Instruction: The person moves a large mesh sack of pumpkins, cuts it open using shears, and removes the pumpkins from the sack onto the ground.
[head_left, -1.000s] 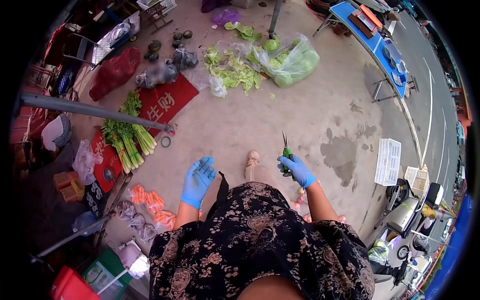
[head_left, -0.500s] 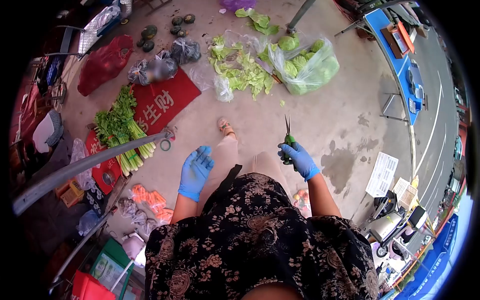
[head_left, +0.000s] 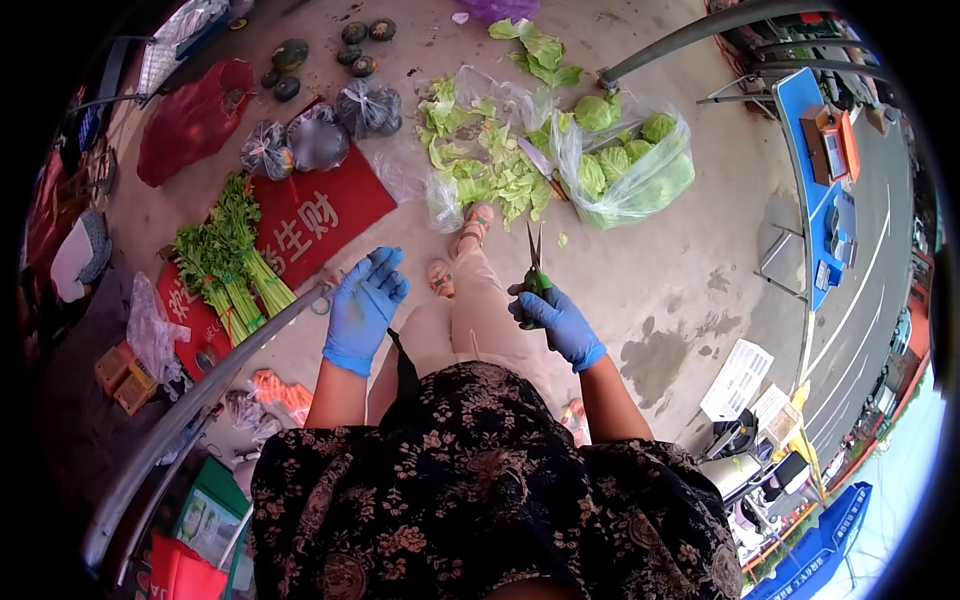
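My right hand [head_left: 563, 325], in a blue glove, is closed around green-handled scissors [head_left: 537, 280]. Their thin blades point away from me, slightly apart at the tips. My left hand [head_left: 363, 310], gloved alike, is raised palm up with its fingers stretched and a little bent, holding nothing. Close beside it runs a grey metal pole [head_left: 235, 375]. Beyond my feet, torn cabbage leaves [head_left: 490, 160] lie on the ground. To their right is a clear plastic bag [head_left: 640, 195] of cabbages, with a knife [head_left: 537, 160] lying between the leaves and the bag.
Bundled celery [head_left: 235, 260] lies on a red mat [head_left: 320, 205] at the left. Dark bags [head_left: 368, 108], a red sack [head_left: 195, 120] and several dark green squashes [head_left: 290, 54] are farther off. Orange carrots [head_left: 285, 395] sit lower left. A blue table [head_left: 797, 95] stands right.
I have stepped forward: two sandalled feet now show instead of one. Both hands have shifted left and slightly up in view, scissors still in the right.
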